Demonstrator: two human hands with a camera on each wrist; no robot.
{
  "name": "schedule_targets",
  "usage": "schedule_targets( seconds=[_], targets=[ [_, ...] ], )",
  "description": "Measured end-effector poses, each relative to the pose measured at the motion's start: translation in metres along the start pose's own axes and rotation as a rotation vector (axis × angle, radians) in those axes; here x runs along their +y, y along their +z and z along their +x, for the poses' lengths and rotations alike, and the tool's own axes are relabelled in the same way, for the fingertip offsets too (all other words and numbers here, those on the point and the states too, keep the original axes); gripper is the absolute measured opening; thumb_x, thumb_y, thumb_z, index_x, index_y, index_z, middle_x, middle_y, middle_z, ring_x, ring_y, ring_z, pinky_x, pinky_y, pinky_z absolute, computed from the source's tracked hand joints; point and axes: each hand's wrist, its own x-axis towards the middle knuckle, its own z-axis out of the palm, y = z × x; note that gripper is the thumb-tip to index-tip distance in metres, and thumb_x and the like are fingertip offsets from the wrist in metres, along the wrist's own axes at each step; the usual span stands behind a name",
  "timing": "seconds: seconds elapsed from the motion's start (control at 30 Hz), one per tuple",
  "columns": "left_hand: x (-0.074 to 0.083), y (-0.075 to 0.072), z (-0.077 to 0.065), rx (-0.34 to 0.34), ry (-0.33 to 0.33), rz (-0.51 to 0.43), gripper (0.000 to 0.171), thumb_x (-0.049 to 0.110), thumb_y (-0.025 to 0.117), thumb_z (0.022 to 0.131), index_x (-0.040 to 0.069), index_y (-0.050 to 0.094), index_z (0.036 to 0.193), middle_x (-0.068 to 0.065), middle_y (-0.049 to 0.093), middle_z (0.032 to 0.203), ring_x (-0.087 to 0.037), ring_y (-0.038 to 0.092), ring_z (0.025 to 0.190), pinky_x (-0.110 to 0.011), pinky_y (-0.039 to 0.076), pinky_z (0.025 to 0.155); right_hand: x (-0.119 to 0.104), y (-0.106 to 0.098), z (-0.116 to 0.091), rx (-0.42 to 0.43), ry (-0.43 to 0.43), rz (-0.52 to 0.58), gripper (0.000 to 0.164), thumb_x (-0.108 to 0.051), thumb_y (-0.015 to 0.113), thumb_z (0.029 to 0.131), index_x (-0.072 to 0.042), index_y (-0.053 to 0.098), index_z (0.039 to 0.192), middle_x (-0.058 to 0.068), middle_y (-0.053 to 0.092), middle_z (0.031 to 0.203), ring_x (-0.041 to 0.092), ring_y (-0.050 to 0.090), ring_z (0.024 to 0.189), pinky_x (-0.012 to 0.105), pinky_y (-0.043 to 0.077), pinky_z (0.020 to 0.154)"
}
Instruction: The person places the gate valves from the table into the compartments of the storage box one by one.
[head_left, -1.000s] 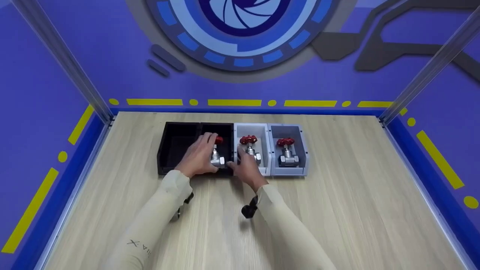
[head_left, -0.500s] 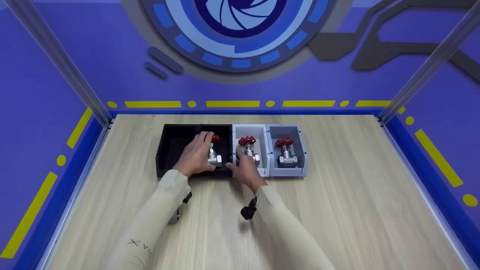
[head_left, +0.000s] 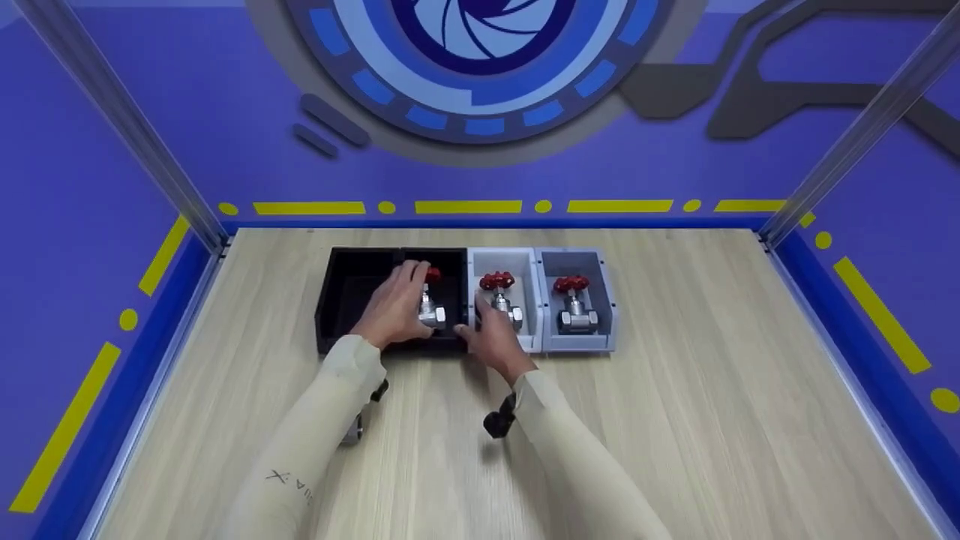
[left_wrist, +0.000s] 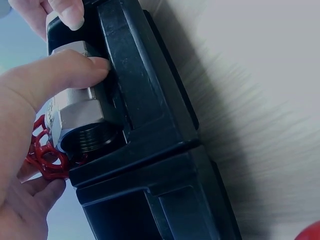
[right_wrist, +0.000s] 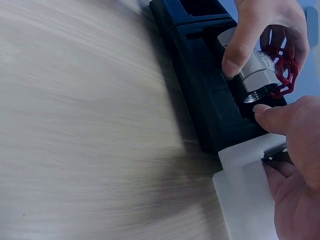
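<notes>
My left hand (head_left: pixel 394 307) grips a steel valve with a red handwheel inside the right-hand black bin (head_left: pixel 439 346). In the left wrist view the thumb lies across the hexagonal body of this valve (left_wrist: pixel 80 117), and its threaded end faces the camera. More fingers reach round by the handwheel (left_wrist: pixel 47 155). My right hand (head_left: pixel 495 337) pinches the side walls where the black bin meets the white bin (right_wrist: pixel 247 187). Its thumb is at the black bin's inner side, near the valve's end, and the other fingers are down in the white bin, partly hidden.
Another red-wheeled valve (head_left: pixel 496 280) stands in the white bin, partly behind my right hand. A grey bin (head_left: pixel 577 343) at the row's right end holds a similar valve (head_left: pixel 577 321). Leftmost is a second black bin (head_left: pixel 361 253). A metal piece (head_left: pixel 352 432) on the table shows beside my left sleeve.
My left hand and the valve shift very slightly left within the black bin. The right hand stays at the bin walls. The head view wobbles a little.
</notes>
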Motion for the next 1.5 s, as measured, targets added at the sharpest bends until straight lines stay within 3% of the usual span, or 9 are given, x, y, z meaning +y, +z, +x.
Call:
schedule_targets(
  seconds=[0.33, 0.6, 0.8, 0.97, 1.2, 1.5],
  targets=[
    [-0.001, 0.006, 0.006, 0.007, 0.027, 0.020, 0.112, 0.030, 0.091, 0.058, 0.005, 0.030, 0.148, -0.016, 0.039, 0.144, -0.036, 0.040, 0.134, -0.046, 0.041, 0.108, 0.002, 0.000, 0.000, 0.002, -0.012, 0.001, 0.079, -0.024, 0.069, 0.089, -0.002, 0.027, 0.151, 0.022, 0.041, 0.148, 0.028, 0.045, 0.135, 0.038, 0.039, 0.111],
    [-0.001, 0.009, 0.009, -0.011, 0.024, -0.021, 0.110, 0.027, 0.090, 0.059, 0.005, 0.030, 0.149, -0.015, 0.038, 0.146, -0.034, 0.040, 0.134, -0.046, 0.042, 0.109, 0.001, 0.001, 0.000, -0.002, -0.001, 0.035, 0.080, -0.023, 0.069, 0.089, -0.002, 0.025, 0.152, 0.019, 0.038, 0.152, 0.026, 0.042, 0.137, 0.038, 0.036, 0.113],
    [-0.001, 0.006, 0.010, -0.040, 0.010, 0.011, 0.111, 0.028, 0.090, 0.061, 0.006, 0.028, 0.150, -0.017, 0.035, 0.150, -0.037, 0.036, 0.138, -0.050, 0.033, 0.114, 0.000, 0.002, 0.002, -0.015, 0.010, 0.034, 0.080, -0.025, 0.068, 0.090, -0.004, 0.023, 0.153, 0.017, 0.034, 0.154, 0.026, 0.038, 0.140, 0.038, 0.034, 0.115],
    [0.000, 0.010, 0.013, -0.032, 0.037, 0.057, 0.110, 0.031, 0.090, 0.060, 0.004, 0.030, 0.148, -0.019, 0.039, 0.146, -0.038, 0.039, 0.136, -0.049, 0.029, 0.117, 0.000, 0.002, 0.001, -0.014, 0.025, 0.043, 0.079, -0.024, 0.068, 0.090, -0.003, 0.024, 0.152, 0.017, 0.034, 0.154, 0.026, 0.036, 0.141, 0.038, 0.032, 0.116],
    [-0.002, 0.013, 0.017, 0.011, 0.076, 0.139, 0.109, 0.038, 0.091, 0.057, 0.003, 0.036, 0.145, -0.017, 0.047, 0.141, -0.032, 0.044, 0.134, -0.051, 0.012, 0.122, 0.001, 0.002, 0.000, -0.031, 0.042, 0.043, 0.081, -0.024, 0.068, 0.090, -0.005, 0.021, 0.153, 0.015, 0.032, 0.155, 0.025, 0.036, 0.141, 0.037, 0.033, 0.115],
    [-0.003, 0.015, 0.020, 0.010, 0.077, 0.151, 0.110, 0.040, 0.091, 0.055, 0.002, 0.038, 0.144, -0.017, 0.050, 0.138, -0.031, 0.048, 0.130, -0.054, 0.007, 0.122, 0.001, 0.000, -0.001, -0.018, 0.023, 0.050, 0.081, -0.024, 0.068, 0.089, -0.003, 0.023, 0.152, 0.016, 0.033, 0.154, 0.025, 0.036, 0.141, 0.037, 0.034, 0.115]
  ],
)
